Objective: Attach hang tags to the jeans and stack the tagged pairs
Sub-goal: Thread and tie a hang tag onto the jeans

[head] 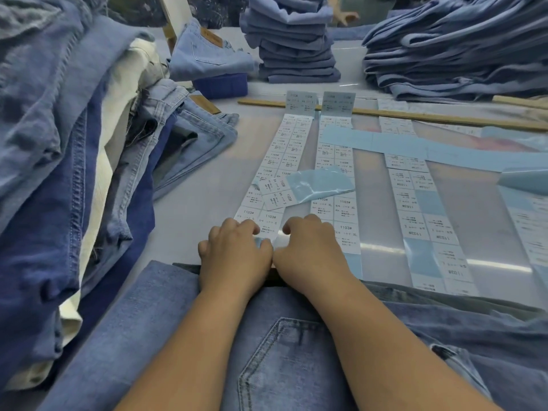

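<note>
Jeans (284, 351) of mid-blue denim lie flat at the near edge of the table (201, 185), back pocket up, its stitched outline showing between the person's forearms. More denim surrounds them: a loose heap (50, 161) rises along the left, a broad pile (462, 46) sits at the far right, and a neat folded stack (296, 43) stands at the far centre.

Label strips (284, 149) run away from the hands across the table in long parallel rows, white rectangles printed "1103#" with size letters, on pale blue backing. One short piece (308, 188) lies crosswise over two rows, its blue backing partly curled up.

Both hands rest at the near end of the leftmost strip, just beyond the waistband. The left hand (234, 256) has its fingers curled down onto the last label, fingertips pressing or pinching the edge; which, I cannot tell. The right hand (311, 250) sits touching it, fingers likewise bent onto the strip's end.
</note>
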`<state>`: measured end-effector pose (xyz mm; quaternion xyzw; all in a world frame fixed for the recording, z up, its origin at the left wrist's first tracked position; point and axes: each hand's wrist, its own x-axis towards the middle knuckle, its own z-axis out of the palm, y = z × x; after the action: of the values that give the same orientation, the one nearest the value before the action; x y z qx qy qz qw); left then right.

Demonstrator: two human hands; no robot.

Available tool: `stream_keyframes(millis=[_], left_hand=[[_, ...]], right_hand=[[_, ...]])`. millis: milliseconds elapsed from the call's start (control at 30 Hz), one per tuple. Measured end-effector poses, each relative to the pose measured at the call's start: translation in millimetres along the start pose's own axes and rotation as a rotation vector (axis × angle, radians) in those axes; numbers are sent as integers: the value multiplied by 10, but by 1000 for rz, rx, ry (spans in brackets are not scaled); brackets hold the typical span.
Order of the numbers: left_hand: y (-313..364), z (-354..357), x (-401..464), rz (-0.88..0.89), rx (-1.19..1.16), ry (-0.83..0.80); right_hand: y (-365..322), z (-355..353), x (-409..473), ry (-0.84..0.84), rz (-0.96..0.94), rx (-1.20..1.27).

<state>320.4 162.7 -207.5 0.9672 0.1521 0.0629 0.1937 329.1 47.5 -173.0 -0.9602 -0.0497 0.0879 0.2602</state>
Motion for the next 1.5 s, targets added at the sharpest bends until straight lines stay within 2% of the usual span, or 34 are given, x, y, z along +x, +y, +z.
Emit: stream_keyframes(millis=[67, 233, 300, 367, 567, 767, 867, 967, 1133, 1267, 1333, 1500], left_hand=[[45, -4, 3, 79, 60, -17], [224, 62, 260, 300, 117, -148], [260, 150, 315, 323, 111, -256], [233, 224, 337, 314, 125, -299], [204, 217, 304, 329, 180, -167], [260, 213, 225, 347, 143, -200], [291, 211, 199, 348, 164, -218], [310, 179, 191, 320, 236, -176], [544, 172, 116, 337, 205, -182], [980, 276, -23, 500, 114, -360], [1242, 367, -128, 611, 144, -428], [1669, 558, -262, 744, 249, -409]], right_hand=[[14, -55, 12, 39, 13, -25], [55, -66, 33, -20, 73, -67], [77, -76, 43, -28, 87, -65], [82, -78, 53, -43, 87, -71], [57, -114, 25, -68, 96, -24], [99, -493, -93, -112, 77, 49], [281, -853, -151, -129, 81, -55], [688, -1186, -270, -109, 181, -188], [1314, -1149, -486, -194, 355, -315], [1453, -975, -488, -227, 274, -290], [1466, -956, -456, -216, 209, -269], [1551, -1110, -501, -220, 107, -29]])
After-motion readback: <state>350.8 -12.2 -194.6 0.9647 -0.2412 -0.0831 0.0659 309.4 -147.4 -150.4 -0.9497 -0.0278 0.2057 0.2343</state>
